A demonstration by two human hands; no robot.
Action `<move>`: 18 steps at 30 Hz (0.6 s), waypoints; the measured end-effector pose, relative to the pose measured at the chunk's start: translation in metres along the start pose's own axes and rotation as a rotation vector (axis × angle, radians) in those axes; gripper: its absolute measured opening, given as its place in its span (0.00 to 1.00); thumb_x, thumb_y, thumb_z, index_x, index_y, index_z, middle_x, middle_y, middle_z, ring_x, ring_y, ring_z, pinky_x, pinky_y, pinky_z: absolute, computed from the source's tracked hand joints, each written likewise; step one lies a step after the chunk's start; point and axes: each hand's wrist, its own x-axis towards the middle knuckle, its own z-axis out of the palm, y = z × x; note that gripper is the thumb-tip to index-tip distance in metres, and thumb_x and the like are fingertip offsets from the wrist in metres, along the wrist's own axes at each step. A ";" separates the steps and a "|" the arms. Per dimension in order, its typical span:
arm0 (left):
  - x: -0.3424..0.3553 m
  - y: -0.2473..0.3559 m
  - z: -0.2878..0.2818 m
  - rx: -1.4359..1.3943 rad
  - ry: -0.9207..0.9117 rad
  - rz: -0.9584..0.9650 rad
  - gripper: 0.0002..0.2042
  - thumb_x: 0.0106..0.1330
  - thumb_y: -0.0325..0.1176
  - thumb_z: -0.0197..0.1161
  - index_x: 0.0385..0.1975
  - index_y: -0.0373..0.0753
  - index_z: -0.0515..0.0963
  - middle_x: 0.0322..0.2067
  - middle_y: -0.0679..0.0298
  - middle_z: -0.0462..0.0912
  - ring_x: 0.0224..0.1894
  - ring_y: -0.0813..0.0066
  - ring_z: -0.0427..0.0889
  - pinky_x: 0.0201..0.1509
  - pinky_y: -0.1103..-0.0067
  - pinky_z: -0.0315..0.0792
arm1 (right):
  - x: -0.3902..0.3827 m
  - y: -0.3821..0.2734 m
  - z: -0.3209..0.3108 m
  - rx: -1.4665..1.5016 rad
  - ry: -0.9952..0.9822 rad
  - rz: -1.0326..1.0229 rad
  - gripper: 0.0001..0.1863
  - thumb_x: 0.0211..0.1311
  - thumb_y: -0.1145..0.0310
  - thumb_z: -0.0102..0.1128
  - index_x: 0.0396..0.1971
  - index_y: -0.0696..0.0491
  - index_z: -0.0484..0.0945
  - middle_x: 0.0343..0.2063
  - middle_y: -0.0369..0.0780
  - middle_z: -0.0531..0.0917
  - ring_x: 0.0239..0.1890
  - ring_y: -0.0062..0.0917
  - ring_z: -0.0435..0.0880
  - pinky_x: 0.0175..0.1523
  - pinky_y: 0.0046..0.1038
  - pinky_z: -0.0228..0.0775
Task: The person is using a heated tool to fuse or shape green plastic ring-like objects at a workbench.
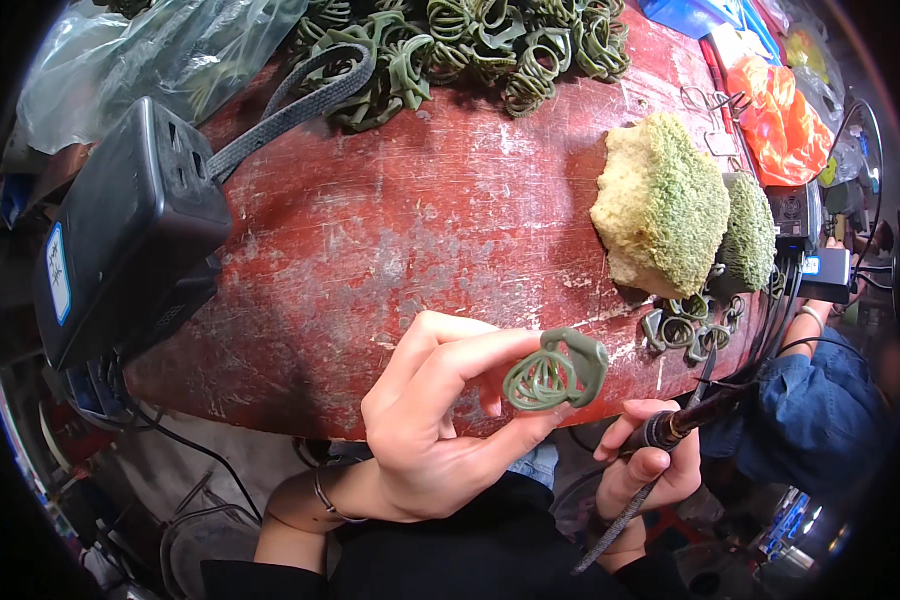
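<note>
Between the fingertips and thumb of my left hand is a green wax ring with a looped openwork part, raised above the table's near edge. Closed around a pen-like tool is my right hand, lower and to the right. The tool has a dark handle, and a thin metal blade shows near it. A grey braided cord hangs below that hand. The tool and the ring are apart. Several smaller green rings lie on the table beyond my right hand.
A yellow block with green crumbs stands right on the red table, beside a greener block. Green rings are heaped at the back. A black device with a strap stands left. Cables, an orange bag and another person's sleeve are right.
</note>
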 end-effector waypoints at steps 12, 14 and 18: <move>0.000 0.001 0.000 -0.057 0.068 0.014 0.21 0.41 0.19 0.70 0.38 0.29 0.73 0.33 0.58 0.71 0.29 0.78 0.73 0.31 0.85 0.70 | -0.005 0.003 -0.001 -0.024 -0.061 -0.035 0.30 0.57 0.44 0.50 0.29 0.63 0.72 0.11 0.36 0.74 0.14 0.17 0.73 0.22 0.16 0.66; 0.002 -0.003 0.002 -0.060 0.134 0.073 0.21 0.39 0.20 0.71 0.38 0.33 0.76 0.32 0.61 0.74 0.24 0.82 0.72 0.23 0.87 0.67 | -0.004 0.001 0.001 -0.021 -0.056 -0.037 0.30 0.57 0.44 0.50 0.28 0.63 0.72 0.11 0.36 0.74 0.13 0.17 0.73 0.22 0.16 0.66; 0.003 -0.001 0.004 -0.113 0.145 0.099 0.21 0.40 0.18 0.69 0.39 0.33 0.76 0.34 0.60 0.74 0.26 0.81 0.72 0.24 0.87 0.67 | 0.001 -0.016 0.002 0.042 -0.032 -0.001 0.32 0.55 0.42 0.50 0.27 0.63 0.73 0.12 0.36 0.74 0.13 0.17 0.73 0.21 0.15 0.65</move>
